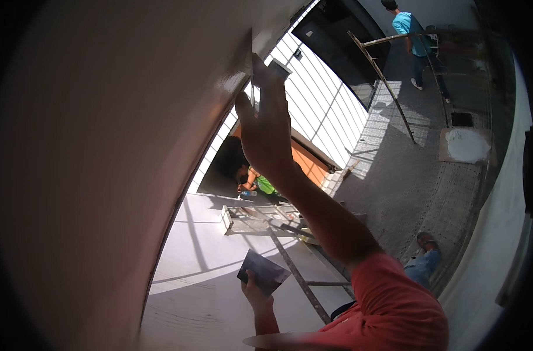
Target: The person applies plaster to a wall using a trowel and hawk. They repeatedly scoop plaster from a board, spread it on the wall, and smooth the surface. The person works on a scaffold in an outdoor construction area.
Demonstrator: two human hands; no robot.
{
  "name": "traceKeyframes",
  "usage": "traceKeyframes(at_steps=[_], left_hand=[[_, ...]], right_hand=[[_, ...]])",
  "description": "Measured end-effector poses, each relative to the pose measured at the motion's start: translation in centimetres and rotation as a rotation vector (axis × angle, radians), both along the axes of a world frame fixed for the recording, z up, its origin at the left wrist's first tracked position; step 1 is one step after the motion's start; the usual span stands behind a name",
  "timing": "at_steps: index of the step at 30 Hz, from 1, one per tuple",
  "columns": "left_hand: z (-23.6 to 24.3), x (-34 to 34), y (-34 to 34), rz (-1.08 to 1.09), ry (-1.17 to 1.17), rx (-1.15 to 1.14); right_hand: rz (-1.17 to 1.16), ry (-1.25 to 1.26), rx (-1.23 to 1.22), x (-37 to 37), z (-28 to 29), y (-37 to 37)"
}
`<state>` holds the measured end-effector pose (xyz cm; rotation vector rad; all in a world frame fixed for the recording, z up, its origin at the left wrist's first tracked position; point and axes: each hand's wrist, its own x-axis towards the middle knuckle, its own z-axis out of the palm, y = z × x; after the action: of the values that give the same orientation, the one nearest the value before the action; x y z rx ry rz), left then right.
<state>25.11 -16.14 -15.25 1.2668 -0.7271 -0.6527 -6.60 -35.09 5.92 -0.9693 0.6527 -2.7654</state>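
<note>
My right hand (266,134) reaches up along a large smooth wall surface (114,146), its fingers closed around a wide putty knife. The putty knife's thin blade (252,44) is seen nearly edge-on, against the surface. A shiny, wet-looking patch (234,82) lies beside it. Lower down, my left hand (256,291) grips a dark, flat rectangular plate (264,272), held away from the wall; what lies on the plate, if anything, I cannot make out.
Metal scaffold bars (298,275) and a pale plank frame (260,221) stand below. One person in green (266,185) crouches near an orange panel (308,159); another in a turquoise shirt (408,24) is farther off by a metal frame (389,88). A board with white material (466,145) lies on the paving.
</note>
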Motion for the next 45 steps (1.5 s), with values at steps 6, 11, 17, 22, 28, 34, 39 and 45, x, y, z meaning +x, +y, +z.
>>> traceKeyframes(at_steps=[6, 11, 17, 22, 28, 34, 39, 45], left_hand=[[-0.7, 3.1, 3.6, 0.126, 0.032, 0.056], [-2.2, 5.6, 6.5, 0.176, 0.035, 0.059], [-3.5, 8.5, 8.9, 0.001, -0.557, 0.021], [0.0, 5.0, 8.2, -0.319, -0.036, 0.142], [4.8, -2.3, 1.8, -0.584, 0.036, -0.007], [11.5, -11.3, -3.1, -0.177, -0.259, 0.193], [12.5, -13.6, -4.7, -0.402, -0.243, -0.138], [12.6, -14.8, -6.5, -0.371, -0.515, -0.192]], right_hand=[[0.256, 0.052, 0.041, 8.0, 0.3, 7.3], [0.25, -0.001, 0.017, 14.1, 1.2, 12.9], [0.459, 0.12, 0.014, 19.0, -0.1, 19.6], [0.777, 0.732, -0.343, 13.0, -9.4, 16.8], [0.466, 1.297, -0.602, 3.3, -16.9, 12.8], [-0.102, 1.387, -0.078, -6.7, -17.7, 7.1], [-0.255, 1.267, 0.068, -10.7, -17.3, 4.5], [-0.295, 1.334, -0.038, -8.3, -15.3, 5.7]])
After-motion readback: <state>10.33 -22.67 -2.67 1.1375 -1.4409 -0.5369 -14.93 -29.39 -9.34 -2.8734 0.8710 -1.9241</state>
